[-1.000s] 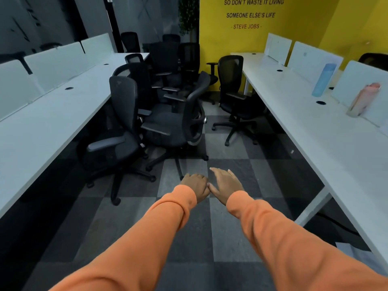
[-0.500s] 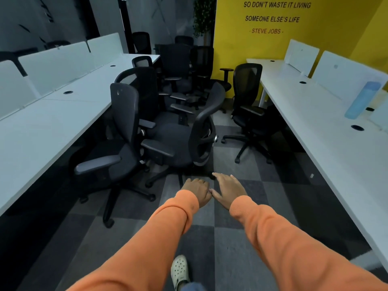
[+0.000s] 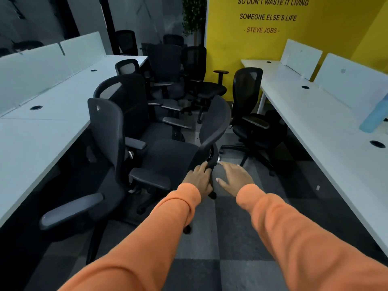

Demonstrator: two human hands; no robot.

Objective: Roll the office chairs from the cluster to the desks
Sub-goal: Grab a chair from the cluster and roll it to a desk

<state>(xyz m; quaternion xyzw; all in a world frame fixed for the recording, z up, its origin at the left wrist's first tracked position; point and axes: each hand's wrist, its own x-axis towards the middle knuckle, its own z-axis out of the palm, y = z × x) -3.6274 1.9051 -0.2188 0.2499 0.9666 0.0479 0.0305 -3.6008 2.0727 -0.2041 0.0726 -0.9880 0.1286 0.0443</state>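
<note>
A cluster of black office chairs point(image 3: 168, 66) fills the aisle between two rows of white desks. The nearest chair point(image 3: 168, 156) has a curved mesh back point(image 3: 218, 118) turned toward me. My left hand point(image 3: 198, 178) reaches out in an orange sleeve, its fingertips touching the lower frame of that back. Just right of the frame, my right hand point(image 3: 233, 179) hovers with fingers spread and nothing in it. Another chair point(image 3: 105, 131) stands at the left desk point(image 3: 42, 122). One more chair point(image 3: 247, 89) stands by the right desk point(image 3: 315, 114).
White divider panels point(image 3: 348, 85) run along both desks. A light blue bottle point(image 3: 375, 116) stands on the right desk. A yellow wall point(image 3: 231, 49) with lettering and a potted plant point(image 3: 193, 15) close the far end. Grey checkered carpet point(image 3: 231, 248) lies in front of me.
I have walked closer to the cluster. Both hands have moved forward, and my left hand now touches the nearest chair's back.
</note>
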